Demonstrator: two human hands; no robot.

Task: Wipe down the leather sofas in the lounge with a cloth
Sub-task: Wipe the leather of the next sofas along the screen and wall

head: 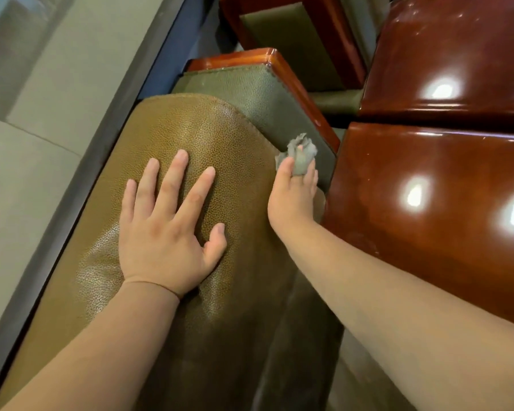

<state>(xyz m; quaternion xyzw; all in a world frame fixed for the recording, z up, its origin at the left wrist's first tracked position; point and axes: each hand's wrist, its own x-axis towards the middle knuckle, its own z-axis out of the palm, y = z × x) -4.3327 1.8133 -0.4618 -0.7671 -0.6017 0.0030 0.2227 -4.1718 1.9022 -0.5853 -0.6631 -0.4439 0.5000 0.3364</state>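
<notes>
Sofa cushion [190,123] of pebbled tan leather fills the centre, its lower end cut off by the frame edge. Glossy red-brown wooden panels [445,203] crowd the right side, carrying blurred light glare. Between them runs an olive leather strip [279,105]. The left hand [166,226] lies flat on the cushion, fingers spread. The right hand [294,191] grips a small grey cloth [301,152] against the strip; its fingertips are hidden.

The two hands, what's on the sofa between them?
Nothing: in the head view only bare brown leather of the sofa back lies between the flat left hand and the right hand holding the grey cloth.
</notes>
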